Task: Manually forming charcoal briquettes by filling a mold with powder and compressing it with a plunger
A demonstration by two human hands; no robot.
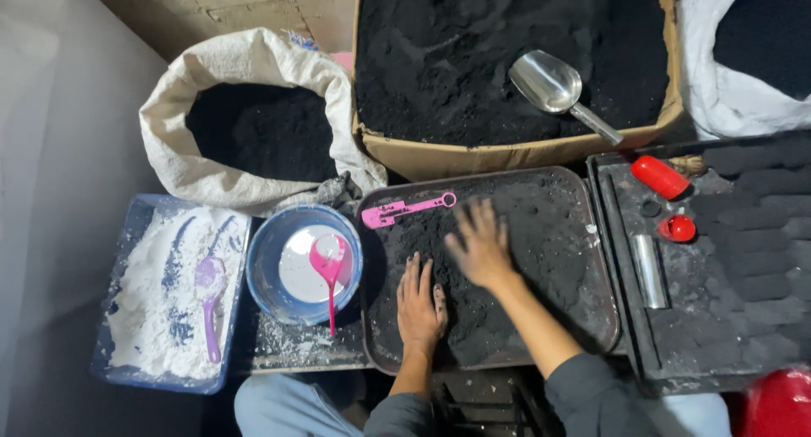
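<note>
Black powder [473, 268] beneath both flat hands

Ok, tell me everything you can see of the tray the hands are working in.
The tray is a shallow, dark brown rectangle with rounded corners and a raised rim, looking like plastic or metal. It lies flat in front of the person, below the cardboard box. Black powder covers most of its floor. The left hand and the right hand both press palm-down into the powder. A pink measuring spoon rests across its upper left rim.
</note>
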